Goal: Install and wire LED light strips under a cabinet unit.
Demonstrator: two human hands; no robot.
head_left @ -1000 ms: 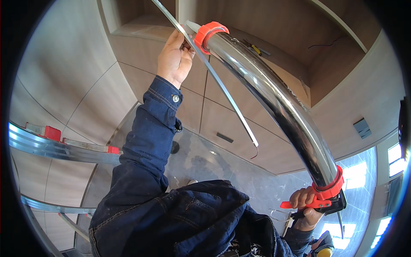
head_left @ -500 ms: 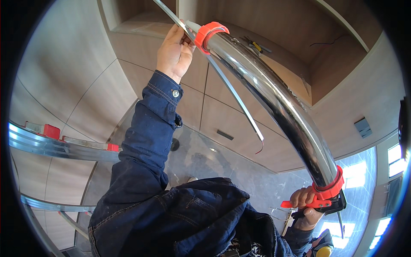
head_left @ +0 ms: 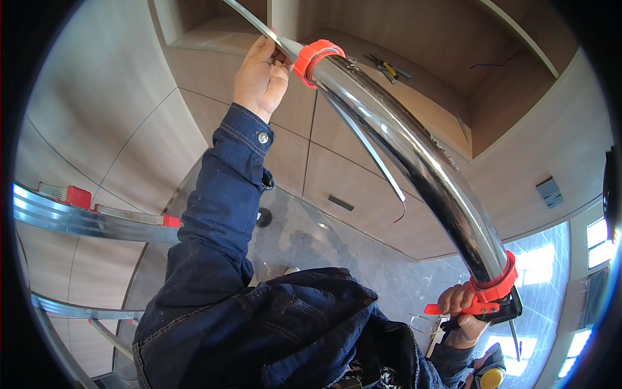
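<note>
A large caulking gun with a polished steel barrel (head_left: 402, 146) and red end caps slants across the view. My right hand (head_left: 459, 314) is closed on its handle, beside the red trigger (head_left: 463, 310). At the upper end, my left hand (head_left: 262, 81) pinches a thin metal strip (head_left: 379, 165) right by the pale nozzle (head_left: 289, 48); its fingertips are partly hidden. The strip runs beneath the barrel and has a short red wire at its lower end.
An open wooden cabinet (head_left: 518, 84) is ahead, with pliers and other tools (head_left: 389, 70) on its shelf. A metal ladder (head_left: 78, 220) with red fittings stands at left. Below is a grey tiled floor (head_left: 324, 243). A yellow round object (head_left: 491, 377) sits at lower right.
The strip has shifted down and right, more under the barrel. My left hand has moved slightly up and left, and the nozzle end of the gun has dipped slightly in the view.
</note>
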